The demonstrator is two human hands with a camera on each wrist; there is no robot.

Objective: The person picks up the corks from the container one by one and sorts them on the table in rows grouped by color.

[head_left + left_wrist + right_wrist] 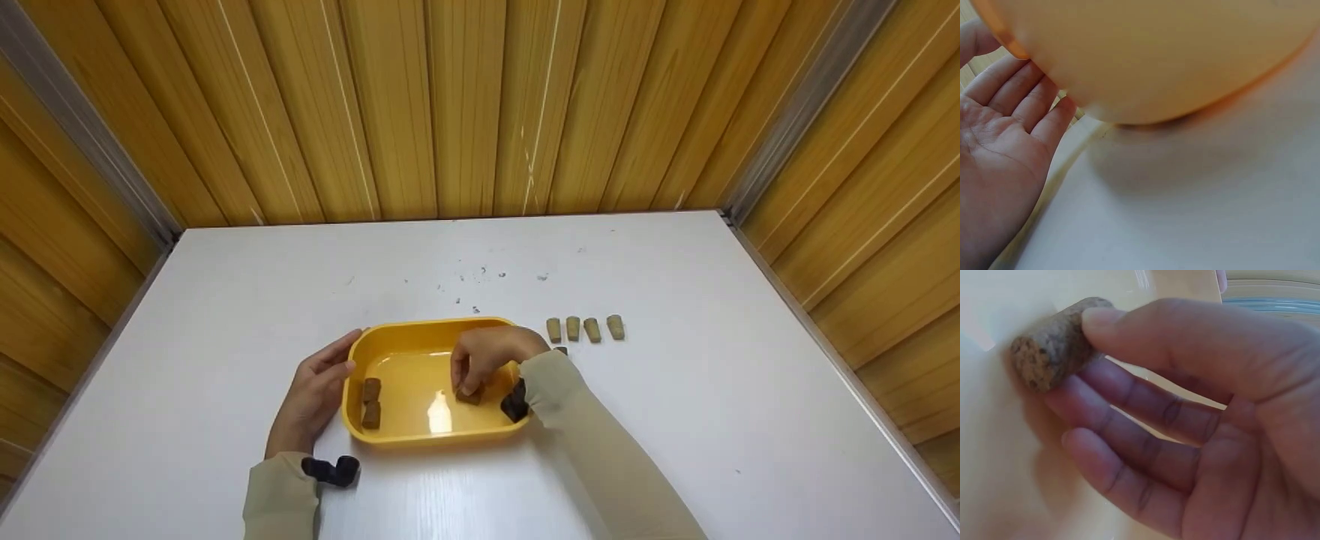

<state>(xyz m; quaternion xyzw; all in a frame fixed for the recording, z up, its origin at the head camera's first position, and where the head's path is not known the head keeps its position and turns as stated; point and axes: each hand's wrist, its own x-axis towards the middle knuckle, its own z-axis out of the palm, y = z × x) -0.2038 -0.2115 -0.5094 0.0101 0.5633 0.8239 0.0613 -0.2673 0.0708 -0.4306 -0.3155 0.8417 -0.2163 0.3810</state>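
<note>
In the head view, a yellow tray (409,439) is on a white table (750,420), with its long side running from left to right. The right hand (491,354) reaches into the tray over its right wall, and thumb and fingers pinch a brown cork (469,398). This cork is inside the tray, right of the middle, low near the floor; I cannot tell if it touches there. It lies on its side, and its long axis goes mainly along the tray's long side. Two other corks (371,415) are inside the tray near its left wall, one behind the other. Four paler corks (573,328) make a row outside the tray, beyond its far right corner, with their wider ends away from the person. The left hand (313,390) is at the tray's left end, with the thumb by the rim.

In the left wrist view, the fingers of this hand are almost straight and close side by side, touching the tray's outer wall.

In the right wrist view, the thumb presses on the cork from one side and the fingertips support it from the other. Its speckled end points away from the palm, over the tray's floor. The outermost finger curves free beside it.
</note>
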